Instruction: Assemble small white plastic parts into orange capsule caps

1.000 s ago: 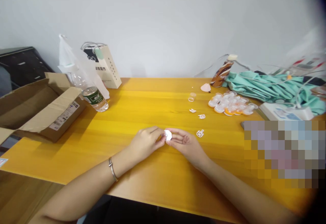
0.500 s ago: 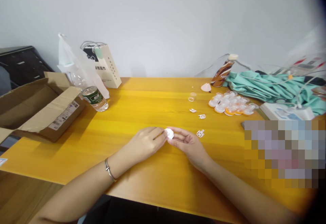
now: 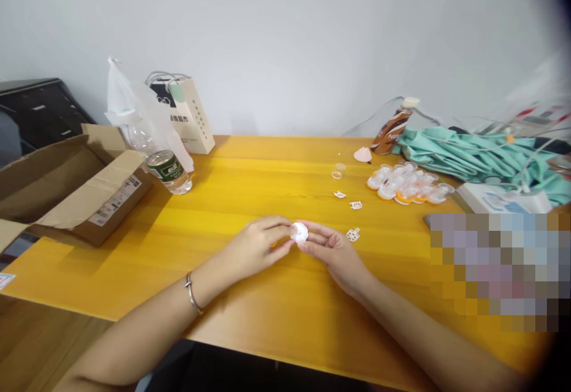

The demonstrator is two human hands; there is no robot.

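Observation:
Between my two hands, above the middle of the table, is a small round white disc with a scalloped-looking edge. My right hand pinches it from the right, thumb below and fingers behind. The fingertips and thumb of my left hand close on its left edge. Just right of my right hand lies a flat white openwork piece. Two smaller white cut-out pieces, one nearer and one farther, lie beyond it. A small clear plastic cup stands behind these.
Clear round containers with orange parts cluster at right, near a pink cone and a brown drink bottle. Green fabric and a white box lie farther right. On the left are a cardboard box, water bottle and paper bag.
The left thumb and fingers have spread a little around the disc's edge, and the disc has turned slightly. The whole view has shifted a little; the table items stay in place.

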